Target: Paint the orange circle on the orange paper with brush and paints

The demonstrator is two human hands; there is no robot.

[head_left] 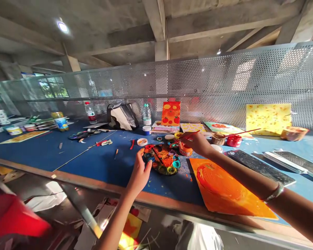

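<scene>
My left hand (141, 171) grips the near left edge of a round, paint-covered palette (158, 168), thumb on the near side. Mixed orange and red fill the palette's middle, with several coloured wells around it, and a dark slender tool (157, 155) lies across. My right hand (195, 143) is closed around a thin red-handled paintbrush (194, 132); its tip is hard to make out near a yellow paint jar (177, 135). Just below that hand stands an open orange paint jar (185, 150). An orange painting (224, 184) with a red-orange round shape lies under my right forearm.
Behind are a red paint jar (234, 140) with a brush across it, a water bottle (146, 115), a propped tomato painting (170, 114) and a yellow painting (268, 119). Dark trays (261, 166) lie right. A perforated metal screen (206, 86) borders the blue table (94, 166).
</scene>
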